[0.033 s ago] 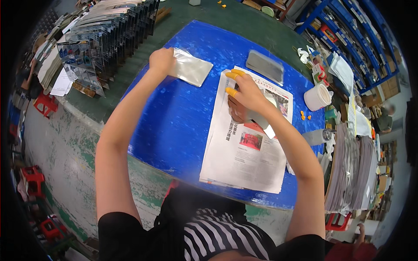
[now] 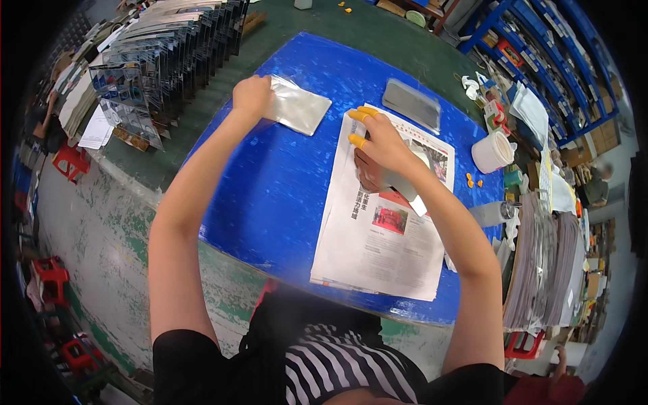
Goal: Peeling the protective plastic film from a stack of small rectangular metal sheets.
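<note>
My left hand is at the far left part of the blue table, its fingers curled in on the near-left corner of a stack of clear plastic bags. My right hand wears yellow finger covers. Its fingers are stretched apart over a mirror-like plate, which lies on a stack of newspaper and reflects the hand. Much of this plate is hidden beneath the hand and wrist. Beyond the newspaper lies a grey, glassy stack of rectangular plates.
On the table's right stand a white tub and a clear bottle, with small orange pieces between them. A rack of upright glass-like panels stands at the left. Upright sheets crowd the right side. Blue shelving is behind.
</note>
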